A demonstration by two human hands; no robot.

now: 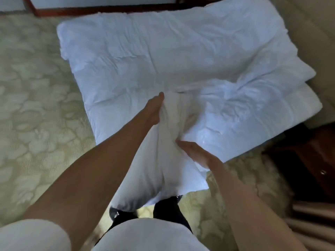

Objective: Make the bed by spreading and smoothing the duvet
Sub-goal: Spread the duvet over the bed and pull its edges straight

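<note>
Your left hand point(154, 111) grips a gathered fold of the white duvet point(163, 57), thumb on top and fingers buried in the cloth. The duvet lies rumpled across the patterned mattress point(36, 98). Your right hand point(194, 153) holds the same bunch from its right side; its fingers are hidden, so their curl is unclear.

Item count, head view:
- Duvet point(163, 57), white: 1.
- Hand: 2, left hand point(154, 111) and right hand point(194, 153).
- Bare forearm: 2.
- Bed surface point(36, 91), pale green patterned: 1.
- Dark wooden furniture piece point(308, 153) at right: 1.
- Dark trouser leg: 2.
</note>
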